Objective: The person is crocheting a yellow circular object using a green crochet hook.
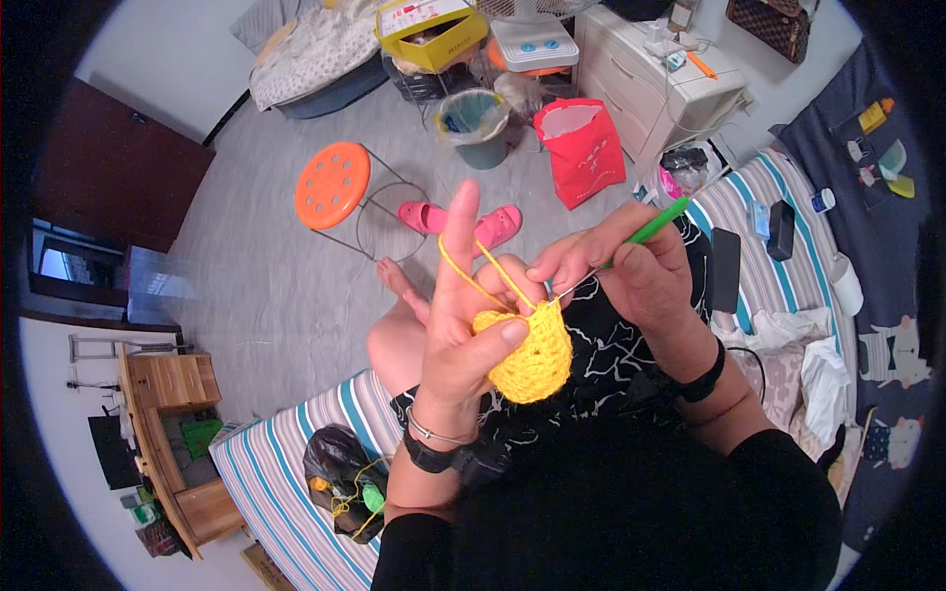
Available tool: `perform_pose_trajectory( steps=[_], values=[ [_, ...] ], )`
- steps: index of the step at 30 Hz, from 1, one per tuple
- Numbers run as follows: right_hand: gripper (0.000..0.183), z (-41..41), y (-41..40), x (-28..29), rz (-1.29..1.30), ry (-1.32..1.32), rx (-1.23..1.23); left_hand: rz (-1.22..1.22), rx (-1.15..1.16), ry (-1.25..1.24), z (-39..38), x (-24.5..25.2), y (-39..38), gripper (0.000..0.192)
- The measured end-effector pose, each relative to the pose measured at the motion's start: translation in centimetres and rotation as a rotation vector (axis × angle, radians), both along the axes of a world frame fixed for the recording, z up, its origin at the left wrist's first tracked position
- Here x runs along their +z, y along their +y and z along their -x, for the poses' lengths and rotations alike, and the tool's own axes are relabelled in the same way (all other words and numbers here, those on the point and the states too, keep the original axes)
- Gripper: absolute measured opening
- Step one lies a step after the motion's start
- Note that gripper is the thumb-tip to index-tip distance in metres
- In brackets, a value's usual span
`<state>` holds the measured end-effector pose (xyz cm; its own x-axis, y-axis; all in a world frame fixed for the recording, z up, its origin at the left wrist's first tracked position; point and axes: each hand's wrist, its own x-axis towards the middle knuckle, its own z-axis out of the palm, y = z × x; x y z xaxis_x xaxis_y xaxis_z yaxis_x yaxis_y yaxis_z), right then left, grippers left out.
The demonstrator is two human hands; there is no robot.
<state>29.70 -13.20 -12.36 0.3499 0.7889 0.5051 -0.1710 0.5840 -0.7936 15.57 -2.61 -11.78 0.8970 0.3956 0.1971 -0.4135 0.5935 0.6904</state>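
A yellow crocheted piece (pixel 538 362) is pinched between the thumb and fingers of my left hand (pixel 458 325). Yellow yarn (pixel 508 279) runs over its raised index finger and down to the piece. My right hand (pixel 635 273) grips a crochet hook with a green handle (pixel 661 225); the metal tip meets the upper edge of the piece. On the bed to the left lies a black plastic bag (pixel 332 462) with yellow yarn and a green ball of yarn (pixel 372 496) in it.
I sit on a bed with a striped sheet (pixel 284 487). In front are an orange stool (pixel 332 185), pink slippers (pixel 499 225), a bin (pixel 480 140) and a red bag (pixel 580 151). A black case (pixel 781 230) and crumpled white cloth (pixel 824 384) lie on the right.
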Motion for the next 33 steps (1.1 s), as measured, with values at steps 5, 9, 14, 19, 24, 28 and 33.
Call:
perform_pose_trajectory(
  steps=[5, 9, 14, 19, 24, 28, 33],
  values=[
    [0.030, 0.6, 0.2, -0.2, -0.071, 0.254, 0.103, -0.022, -0.044, -0.009, 0.3, 0.1, 0.3, 0.099],
    [0.035, 0.5, 0.1, -0.2, -0.041, 0.240, 0.134, -0.025, -0.055, -0.011, 0.3, 0.0, 0.3, 0.100],
    [0.037, 0.7, 0.1, -0.3, -0.055, 0.218, 0.096, -0.032, -0.044, 0.003, 0.1, 0.4, 0.0, 0.099],
    [0.032, 1.0, 0.1, -0.5, -0.098, 0.122, 0.002, -0.213, 0.071, 0.122, 0.3, 0.8, -0.9, 0.098],
    [0.022, 1.2, 0.3, -0.4, -0.169, 0.006, -0.138, -0.330, 0.224, 0.243, 0.4, 1.6, -2.0, 0.104],
    [0.026, 1.1, 0.4, -0.3, -0.133, -0.230, -0.292, -0.346, 0.367, 0.189, -0.5, 1.8, -3.2, 0.106],
    [0.017, 1.1, 0.0, -0.6, -0.084, -0.378, -0.419, -0.516, 0.385, 0.218, -0.3, 0.8, -3.0, 0.106]
  ],
)
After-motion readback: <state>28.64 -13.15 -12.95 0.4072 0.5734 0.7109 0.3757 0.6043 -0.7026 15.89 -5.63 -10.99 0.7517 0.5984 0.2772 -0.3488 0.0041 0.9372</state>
